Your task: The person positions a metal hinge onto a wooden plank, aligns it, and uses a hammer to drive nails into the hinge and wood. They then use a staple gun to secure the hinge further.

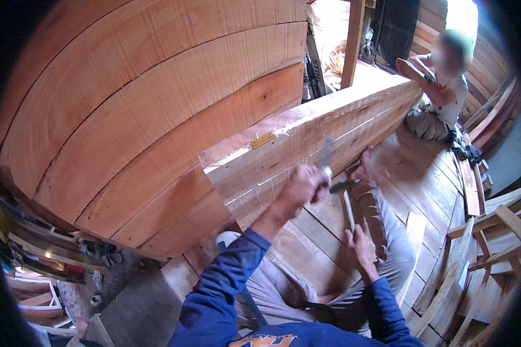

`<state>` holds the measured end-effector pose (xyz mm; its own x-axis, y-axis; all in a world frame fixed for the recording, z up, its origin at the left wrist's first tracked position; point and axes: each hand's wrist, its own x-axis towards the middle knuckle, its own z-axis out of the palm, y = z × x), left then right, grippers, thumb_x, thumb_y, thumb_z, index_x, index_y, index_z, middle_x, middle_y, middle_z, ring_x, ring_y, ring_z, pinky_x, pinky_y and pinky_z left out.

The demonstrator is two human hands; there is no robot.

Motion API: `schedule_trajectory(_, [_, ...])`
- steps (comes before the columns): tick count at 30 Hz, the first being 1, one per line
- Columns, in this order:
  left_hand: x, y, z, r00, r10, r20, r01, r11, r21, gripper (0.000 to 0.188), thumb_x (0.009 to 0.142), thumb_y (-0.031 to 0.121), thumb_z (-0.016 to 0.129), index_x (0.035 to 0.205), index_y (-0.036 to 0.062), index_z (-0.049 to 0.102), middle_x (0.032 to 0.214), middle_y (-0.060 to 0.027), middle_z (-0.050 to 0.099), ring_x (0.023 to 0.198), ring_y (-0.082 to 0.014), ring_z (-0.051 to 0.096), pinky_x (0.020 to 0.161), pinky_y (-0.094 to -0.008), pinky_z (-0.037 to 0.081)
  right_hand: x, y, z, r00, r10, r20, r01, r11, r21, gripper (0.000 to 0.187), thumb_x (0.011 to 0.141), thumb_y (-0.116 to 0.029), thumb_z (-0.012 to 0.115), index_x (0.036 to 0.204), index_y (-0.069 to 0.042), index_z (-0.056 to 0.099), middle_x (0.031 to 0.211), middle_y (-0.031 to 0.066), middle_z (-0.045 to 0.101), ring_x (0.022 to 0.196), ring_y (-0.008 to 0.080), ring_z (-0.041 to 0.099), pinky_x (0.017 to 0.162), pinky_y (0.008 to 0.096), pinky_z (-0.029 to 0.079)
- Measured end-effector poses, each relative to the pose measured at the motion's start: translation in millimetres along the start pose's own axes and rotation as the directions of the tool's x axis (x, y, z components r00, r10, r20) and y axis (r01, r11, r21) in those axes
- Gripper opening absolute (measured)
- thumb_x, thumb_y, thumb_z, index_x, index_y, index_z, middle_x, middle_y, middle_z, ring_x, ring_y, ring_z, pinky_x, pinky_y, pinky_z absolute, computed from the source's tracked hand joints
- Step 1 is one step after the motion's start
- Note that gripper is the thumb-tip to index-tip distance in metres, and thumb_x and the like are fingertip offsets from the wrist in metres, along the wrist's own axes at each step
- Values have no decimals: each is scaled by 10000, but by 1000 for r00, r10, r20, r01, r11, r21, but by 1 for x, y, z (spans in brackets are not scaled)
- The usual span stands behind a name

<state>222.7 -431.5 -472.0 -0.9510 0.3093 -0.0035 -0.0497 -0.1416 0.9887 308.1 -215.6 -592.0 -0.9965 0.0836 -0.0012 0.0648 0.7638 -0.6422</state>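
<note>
My left hand (305, 186) is closed in a fist in front of the long plank panel (330, 130). Around it show a pale rounded end and a blurred grey shape, smeared so that I cannot name what it grips. Lower and to the right, my right hand (362, 250) is wrapped round a thin pale wooden stick (349, 209), which points up and away from me. A dark flat shape (344, 185) lies between the stick's upper end and my left hand. Beneath both hands are my crossed legs in light trousers.
A large curved plank wall (173, 104) rises at the left. On the panel's top edge sits a small yellow piece (263, 139). Another person (446, 87) sits at the far right with arms folded. Wooden frames (498, 237) stand at the right above the plank floor (315, 234).
</note>
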Motion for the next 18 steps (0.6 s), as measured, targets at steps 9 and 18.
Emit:
schedule_trajectory(9, [-36, 68, -29, 638, 760, -128, -6, 170, 985, 252, 937, 211, 510, 972, 5, 650, 1055, -179, 626, 960, -307, 590, 833, -410, 418, -2, 97, 79, 998, 34, 45, -21, 968, -249, 283, 887, -245, 555, 1017, -26, 433, 892, 241, 604, 825, 431, 611, 676, 543, 481])
schedule_trajectory(18, [-27, 45, -64, 696, 712, -90, -167, 283, 945, 259, 930, 168, 506, 1015, -48, 623, 1098, -201, 624, 1061, -345, 567, 942, -434, 374, -1, 106, 91, 996, 5, 89, 24, 947, -320, 333, 801, -153, 618, 1072, -26, 470, 1048, 234, 504, 993, 412, 526, 788, 496, 466])
